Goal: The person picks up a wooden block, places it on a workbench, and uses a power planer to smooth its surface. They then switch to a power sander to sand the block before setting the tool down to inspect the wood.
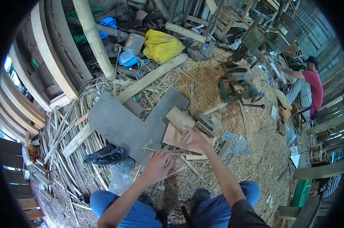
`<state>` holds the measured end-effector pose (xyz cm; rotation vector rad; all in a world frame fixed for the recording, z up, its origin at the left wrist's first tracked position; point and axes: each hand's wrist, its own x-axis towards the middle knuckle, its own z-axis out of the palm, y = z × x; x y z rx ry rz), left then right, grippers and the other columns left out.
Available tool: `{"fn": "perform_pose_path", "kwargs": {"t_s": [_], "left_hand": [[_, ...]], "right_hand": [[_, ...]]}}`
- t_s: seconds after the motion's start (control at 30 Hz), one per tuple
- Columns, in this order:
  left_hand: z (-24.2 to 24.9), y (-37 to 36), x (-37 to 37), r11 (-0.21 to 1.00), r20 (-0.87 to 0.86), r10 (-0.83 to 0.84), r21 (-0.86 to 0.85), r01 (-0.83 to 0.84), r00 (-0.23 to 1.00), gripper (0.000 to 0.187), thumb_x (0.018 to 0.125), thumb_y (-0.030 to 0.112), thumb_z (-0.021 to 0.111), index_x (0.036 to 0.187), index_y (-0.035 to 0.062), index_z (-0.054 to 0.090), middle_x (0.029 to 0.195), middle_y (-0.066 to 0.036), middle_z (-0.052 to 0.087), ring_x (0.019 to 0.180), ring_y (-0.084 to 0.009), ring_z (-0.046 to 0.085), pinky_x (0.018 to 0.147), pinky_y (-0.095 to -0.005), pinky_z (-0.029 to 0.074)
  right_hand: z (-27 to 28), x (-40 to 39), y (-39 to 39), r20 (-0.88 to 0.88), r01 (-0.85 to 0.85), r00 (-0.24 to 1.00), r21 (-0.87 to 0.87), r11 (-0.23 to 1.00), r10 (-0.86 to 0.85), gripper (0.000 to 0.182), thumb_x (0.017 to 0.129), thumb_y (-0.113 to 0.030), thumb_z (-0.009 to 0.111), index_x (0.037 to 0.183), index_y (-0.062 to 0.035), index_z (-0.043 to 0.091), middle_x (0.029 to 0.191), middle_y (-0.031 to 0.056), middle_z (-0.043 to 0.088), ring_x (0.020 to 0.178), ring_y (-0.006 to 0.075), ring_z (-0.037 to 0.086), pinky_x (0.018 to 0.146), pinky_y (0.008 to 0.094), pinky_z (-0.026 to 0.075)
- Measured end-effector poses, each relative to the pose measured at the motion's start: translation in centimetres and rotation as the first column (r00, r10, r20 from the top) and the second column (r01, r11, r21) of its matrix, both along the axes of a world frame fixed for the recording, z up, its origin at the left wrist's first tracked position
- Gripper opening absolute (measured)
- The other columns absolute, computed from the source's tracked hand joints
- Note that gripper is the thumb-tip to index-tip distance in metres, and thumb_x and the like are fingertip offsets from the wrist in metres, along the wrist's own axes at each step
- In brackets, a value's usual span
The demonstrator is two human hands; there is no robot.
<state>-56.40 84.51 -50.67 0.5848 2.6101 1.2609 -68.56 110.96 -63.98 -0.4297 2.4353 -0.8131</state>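
I am crouched on a sawdust floor, with my knees in blue trousers at the bottom of the view. My right hand reaches forward and grips a pale flat wooden board lying on the ground. A thicker wood block and a grey block rest just beyond it. My left hand is lower, knuckles up and fingers curled down onto the litter by the near edge of a large dark grey panel. Whether it holds anything is hidden.
A long plank, bamboo strips and a black bag lie to the left. A green machine stands ahead. A crumpled plastic sheet is to the right. Another person in a red shirt works at the far right. A yellow sack lies at the back.
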Motion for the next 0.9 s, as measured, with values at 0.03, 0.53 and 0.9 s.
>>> {"fn": "perform_pose_path", "kwargs": {"t_s": [0.03,0.53,0.9], "left_hand": [[-0.6,0.0,0.0,0.999,-0.06,0.037,-0.027,-0.039,0.998,0.027,0.099,0.019,0.066,0.124,0.0098,0.066,0.127,-0.009,0.067,0.126,-0.0295,0.058,0.112,-0.0441,0.038],[0.8,0.0,-3.1,0.986,-0.261,0.091,-0.11,-0.123,0.961,0.042,0.089,0.018,0.074,0.13,0.0113,0.066,0.133,-0.011,0.066,0.133,-0.0298,0.055,0.119,-0.0497,0.032],[-1.1,-2.4,-2.1,0.956,-0.232,0.048,-0.272,-0.113,0.971,0.042,0.079,0.008,0.072,0.121,0.0122,0.071,0.113,-0.004,0.075,0.111,-0.0252,0.066,0.108,-0.0476,0.042]], "right_hand": [[-0.7,-0.7,-0.6,-0.244,0.112,0.964,0.026,0.993,-0.103,0.108,0.077,-0.038,0.087,0.163,-0.0171,0.025,0.147,0.0253,0.049,0.136,0.0491,0.047,0.111,0.0572,0.042],[10.6,5.9,-0.2,-0.144,0.003,0.989,-0.157,0.988,-0.026,0.078,0.081,-0.049,0.086,0.141,-0.0065,0.059,0.13,0.0161,0.068,0.12,0.0355,0.065,0.109,0.0473,0.047],[9.6,8.4,-0.8,-0.26,0.052,0.955,-0.333,0.941,-0.145,0.056,0.09,-0.035,0.082,0.133,-0.0053,0.064,0.136,0.019,0.063,0.127,0.037,0.061,0.108,0.0451,0.049]]}}
